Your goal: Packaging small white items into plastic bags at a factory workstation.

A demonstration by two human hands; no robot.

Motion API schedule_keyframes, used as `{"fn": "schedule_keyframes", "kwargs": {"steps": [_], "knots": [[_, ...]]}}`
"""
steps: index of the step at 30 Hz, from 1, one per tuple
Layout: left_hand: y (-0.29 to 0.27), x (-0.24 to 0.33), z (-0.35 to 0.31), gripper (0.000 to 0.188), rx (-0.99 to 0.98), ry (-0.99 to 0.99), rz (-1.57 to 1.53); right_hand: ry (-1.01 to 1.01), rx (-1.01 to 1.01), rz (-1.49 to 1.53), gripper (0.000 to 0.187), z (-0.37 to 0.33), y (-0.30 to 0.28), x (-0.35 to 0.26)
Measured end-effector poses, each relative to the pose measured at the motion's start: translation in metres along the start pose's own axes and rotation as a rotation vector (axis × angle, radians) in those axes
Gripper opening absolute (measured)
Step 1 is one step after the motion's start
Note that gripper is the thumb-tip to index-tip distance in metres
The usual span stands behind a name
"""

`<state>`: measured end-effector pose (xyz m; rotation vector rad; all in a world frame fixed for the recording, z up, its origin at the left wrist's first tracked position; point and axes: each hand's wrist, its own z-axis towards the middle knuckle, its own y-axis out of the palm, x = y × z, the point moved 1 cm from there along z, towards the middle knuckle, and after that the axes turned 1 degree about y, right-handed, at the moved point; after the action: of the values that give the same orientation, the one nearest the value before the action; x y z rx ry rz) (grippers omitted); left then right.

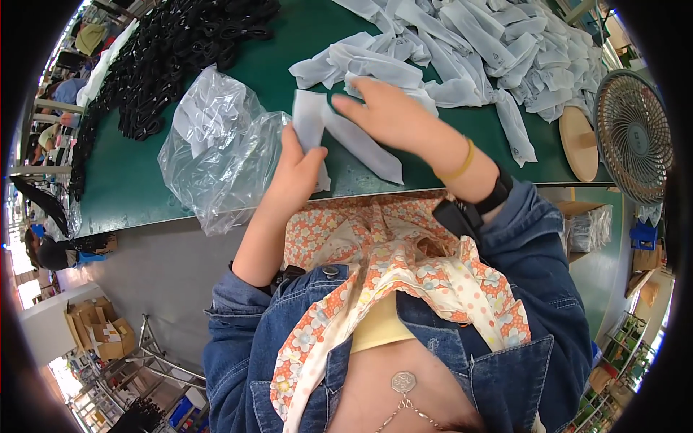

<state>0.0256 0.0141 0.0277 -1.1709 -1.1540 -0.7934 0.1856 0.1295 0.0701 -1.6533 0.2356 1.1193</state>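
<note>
My left hand (294, 173), near the table's front edge, pinches a narrow frosted plastic sleeve (309, 119) between thumb and fingers; the sleeve stands up from the grip. Another frosted sleeve (368, 150) slants down to the right beside it and lies on the green table (433, 133). My right hand (393, 119) hovers above that one, thumb and forefinger stretched apart toward the left. Its fingertips reach the near edge of a large heap of similar sleeves (505, 54). The other right fingers are partly hidden.
A crumpled clear plastic bag (231, 159) lies left of my left hand, overhanging the table edge. Tangled black straps or cords (180, 54) are heaped at the far left. A round fan (635, 137) and a wooden disc (577, 144) stand at the right end.
</note>
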Motion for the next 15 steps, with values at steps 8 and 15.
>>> {"fn": "schedule_keyframes", "kwargs": {"steps": [8,15], "knots": [[-0.003,0.024,-0.004,0.06,-0.22,-0.137,0.615,0.046,-0.19,-0.35,0.056,-0.043,0.038,0.012],[0.017,0.03,-0.002,0.068,-0.201,-0.217,0.597,0.152,-0.003,-0.173,0.067,-0.042,0.045,0.009]]}}
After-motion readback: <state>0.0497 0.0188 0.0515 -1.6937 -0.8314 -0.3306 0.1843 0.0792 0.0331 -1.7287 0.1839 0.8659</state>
